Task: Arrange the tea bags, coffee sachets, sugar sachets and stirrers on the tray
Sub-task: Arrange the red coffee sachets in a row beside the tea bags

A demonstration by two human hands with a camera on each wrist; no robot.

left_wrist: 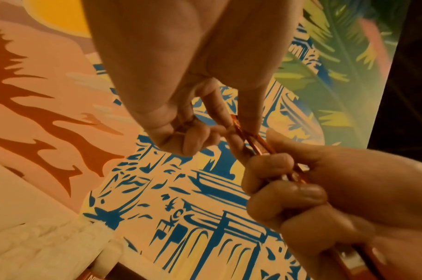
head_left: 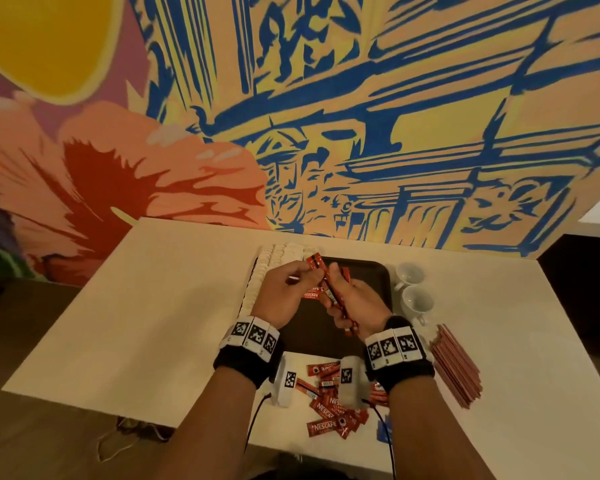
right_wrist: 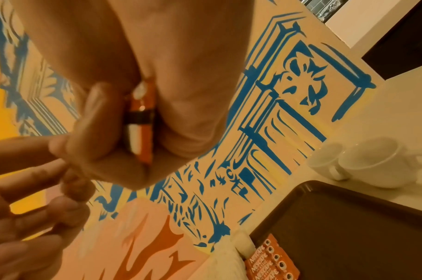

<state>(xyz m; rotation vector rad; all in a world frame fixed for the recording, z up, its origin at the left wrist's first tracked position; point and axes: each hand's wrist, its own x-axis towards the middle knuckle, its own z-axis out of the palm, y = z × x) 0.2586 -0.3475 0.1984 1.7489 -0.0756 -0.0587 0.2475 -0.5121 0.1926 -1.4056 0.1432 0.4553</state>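
At frame centre, my right hand (head_left: 352,303) clamps a bundle of coffee sachets (head_left: 333,294) above the dark tray (head_left: 378,271); my left hand (head_left: 284,289) pinches its top end, fingers together, squaring it for neat placing.

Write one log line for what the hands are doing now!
right hand: grips coffee sachets | left hand: pinches their top | above tray

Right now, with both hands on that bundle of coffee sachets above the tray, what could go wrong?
1. The right hand grips several coffee sachets while the left hand pinches the top one; loose sachets might slip and scatter over the row already on the tray.
2. The two cups stand close beside the tray; a right elbow swing could knock them.
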